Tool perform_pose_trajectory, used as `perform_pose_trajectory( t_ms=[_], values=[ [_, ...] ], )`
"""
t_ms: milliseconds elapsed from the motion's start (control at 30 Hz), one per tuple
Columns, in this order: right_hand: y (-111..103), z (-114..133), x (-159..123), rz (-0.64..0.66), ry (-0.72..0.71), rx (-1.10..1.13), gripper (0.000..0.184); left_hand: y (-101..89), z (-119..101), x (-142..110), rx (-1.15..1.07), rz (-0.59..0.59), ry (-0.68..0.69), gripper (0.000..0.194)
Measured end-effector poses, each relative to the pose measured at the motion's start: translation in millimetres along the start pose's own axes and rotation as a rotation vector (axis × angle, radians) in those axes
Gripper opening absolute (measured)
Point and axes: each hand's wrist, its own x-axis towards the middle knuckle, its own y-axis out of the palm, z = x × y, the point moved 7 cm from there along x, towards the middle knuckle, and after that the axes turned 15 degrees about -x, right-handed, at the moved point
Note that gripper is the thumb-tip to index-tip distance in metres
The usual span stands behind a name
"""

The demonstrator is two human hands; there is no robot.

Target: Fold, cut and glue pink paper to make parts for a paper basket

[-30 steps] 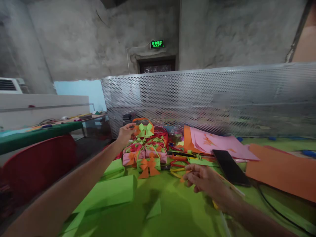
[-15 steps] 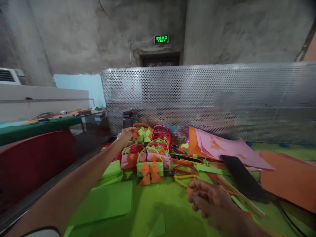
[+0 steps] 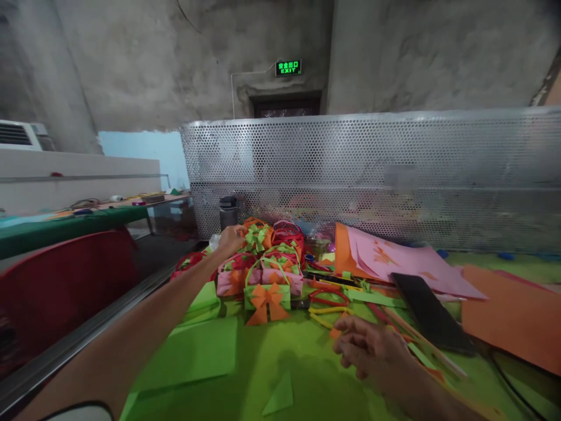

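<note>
At the far end of the group of small paper handbags, my left hand (image 3: 232, 238) has its fingers closed at the left side of an orange paper handbag (image 3: 267, 235) with a green bow. Pink paper handbags (image 3: 228, 283) with orange bows sit in front of it, and a green paper handbag (image 3: 284, 297) with an orange bow stands nearest me. My right hand (image 3: 362, 346) hovers low over the table, fingers loosely bent and apart, with nothing in it. Close to its fingertips lie yellow-handled scissors (image 3: 322, 318) and a small orange paper piece.
Green paper sheets (image 3: 197, 351) and a green triangular scrap (image 3: 280, 394) lie in front. To the right are a black phone (image 3: 432, 313), pink paper (image 3: 394, 254) and orange paper (image 3: 512, 316). A dark bottle (image 3: 228, 211) stands behind, before a perforated metal screen (image 3: 350, 158).
My left hand has lowered the orange handbag from above the others to among them at the back, where its bow now tilts. My right hand has drawn slightly nearer. The view has shifted a little.
</note>
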Motion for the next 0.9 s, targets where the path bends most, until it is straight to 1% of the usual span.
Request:
perform_pose_trajectory(
  t_ms=[100, 167, 233, 300, 367, 467, 600, 700, 800, 900],
  values=[
    [-2.3, 5.8, -2.4, -0.012, -0.006, -0.053, 0.031, -6.8, -13.3, -8.4, 0.02, -0.061, 0.052, 0.03],
    [-3.8, 10.7, -4.1, -0.017, -0.004, -0.065, 0.028, -9.1, -28.0, -17.8, 0.019, -0.082, 0.099, 0.03],
    [-4.9, 15.7, -5.0, -0.02, -0.007, -0.073, 0.027, -6.7, -47.1, -30.8, 0.0, -0.071, 0.161, 0.03],
    [-6.5, 18.4, -4.7, -0.033, 0.002, -0.08, 0.026, 2.6, -67.5, -47.3, -0.027, -0.013, 0.227, 0.03],
    [-8.4, 19.4, -3.7, -0.054, 0.01, -0.092, 0.027, 19.7, -84.7, -66.9, -0.049, 0.087, 0.271, 0.026],
    [-11.2, 20.3, -2.5, -0.084, 0.0, -0.142, 0.026, 54.9, -101.2, -100.9, -0.078, 0.256, 0.303, 0.023],
    [-18.8, 26.3, -4.5, -0.122, -0.062, -0.277, 0.027, 108.8, -107.2, -148.8, -0.085, 0.507, 0.297, 0.021],
    [-28.1, 32.5, -7.5, -0.164, -0.083, -0.455, 0.023, 142.8, -108.6, -177.3, -0.086, 0.678, 0.265, 0.022],
    [-33.9, 36.2, -9.5, -0.192, -0.043, -0.675, 0.023, 168.9, -113.6, -187.8, -0.092, 0.771, 0.2, 0.024],
    [-28.4, 37.4, -10.6, -0.153, -0.004, -0.857, 0.03, 192.3, -120.6, -181.2, -0.123, 0.781, 0.088, 0.029]
  ],
)
